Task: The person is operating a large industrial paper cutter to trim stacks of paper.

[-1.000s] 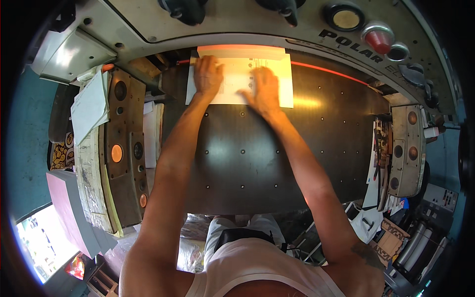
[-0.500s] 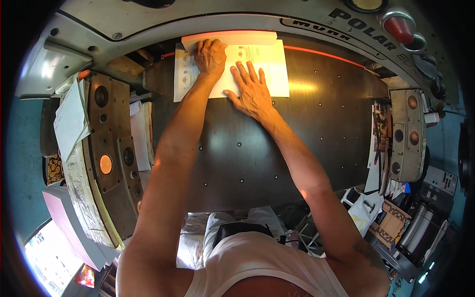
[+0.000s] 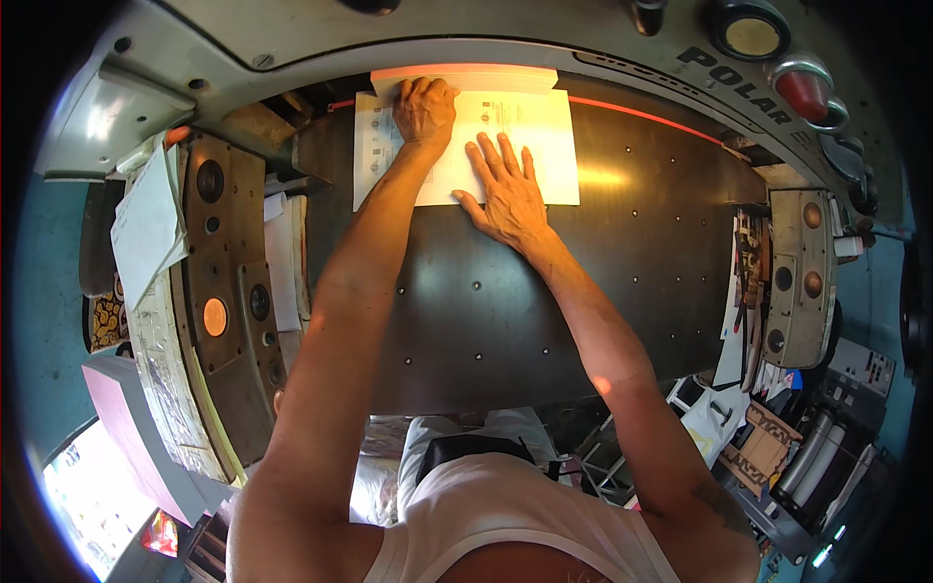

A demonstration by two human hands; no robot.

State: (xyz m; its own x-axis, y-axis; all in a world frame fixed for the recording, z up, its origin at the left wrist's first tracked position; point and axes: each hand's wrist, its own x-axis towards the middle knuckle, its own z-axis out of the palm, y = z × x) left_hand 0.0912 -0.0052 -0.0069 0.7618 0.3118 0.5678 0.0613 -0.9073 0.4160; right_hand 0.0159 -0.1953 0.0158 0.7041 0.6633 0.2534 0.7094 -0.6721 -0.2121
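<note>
White printed sheets of paper (image 3: 530, 146) lie on the dark metal table of a paper-cutting machine, under warm light. Along their far edge stands a long pale block (image 3: 486, 78), perhaps stacked paper. My left hand (image 3: 425, 115) is closed like a fist on the left part of the sheets, its knuckles against the block. Whether its curled fingers hold anything is hidden. My right hand (image 3: 510, 199) lies flat on the sheets near their front edge, fingers spread, holding nothing.
The machine's grey front beam (image 3: 466, 51) crosses above the far edge. A red line (image 3: 641, 119) runs along the back of the table (image 3: 583, 262). Metal side blocks flank it, the left one (image 3: 219, 253) with loose paper (image 3: 151, 228) beside it. Printing rollers (image 3: 821, 452) stand at lower right.
The whole view has shifted slightly, so the table and sheets appear a little lower and further right. Both hands keep their places on the paper.
</note>
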